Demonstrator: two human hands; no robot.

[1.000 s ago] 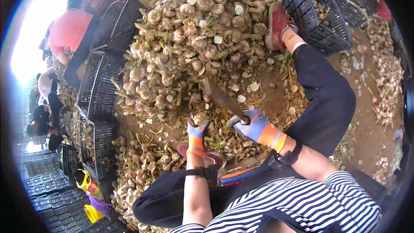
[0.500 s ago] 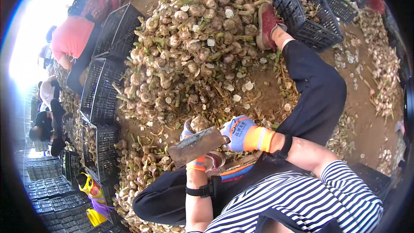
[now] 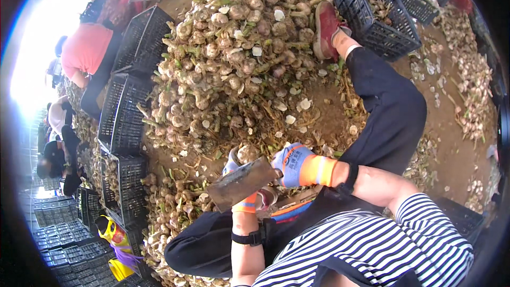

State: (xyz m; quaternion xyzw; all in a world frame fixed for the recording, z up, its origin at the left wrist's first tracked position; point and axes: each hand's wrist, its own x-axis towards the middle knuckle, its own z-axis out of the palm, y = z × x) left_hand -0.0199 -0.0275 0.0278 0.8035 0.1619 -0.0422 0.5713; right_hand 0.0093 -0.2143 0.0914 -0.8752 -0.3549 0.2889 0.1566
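Gripped in my right hand [image 3: 295, 165], gloved in grey-blue and orange, is a cleaver [image 3: 241, 185] with a wide, dirt-stained blade. The blade points left and crosses in front of my left hand [image 3: 232, 163], covering most of its palm and fingers. A garlic bulb [image 3: 247, 153] shows just past the blade's far edge, against the fingers of the left glove. Beyond both hands rises a big heap of garlic bulbs [image 3: 234, 64] with stalks on. More garlic [image 3: 180, 202] lies to the left of my hands.
Black plastic crates [image 3: 125, 111] line the left side. Another crate [image 3: 372, 16] with some garlic stands far right, beside my red shoe [image 3: 326, 29]. A yellow and purple bag [image 3: 119, 239] hangs at lower left. Other people, one in a pink shirt [image 3: 87, 50], bend over at far left.
Both hands stay almost in place, with the cleaver and the garlic bulb close together. The view has shifted very slightly.
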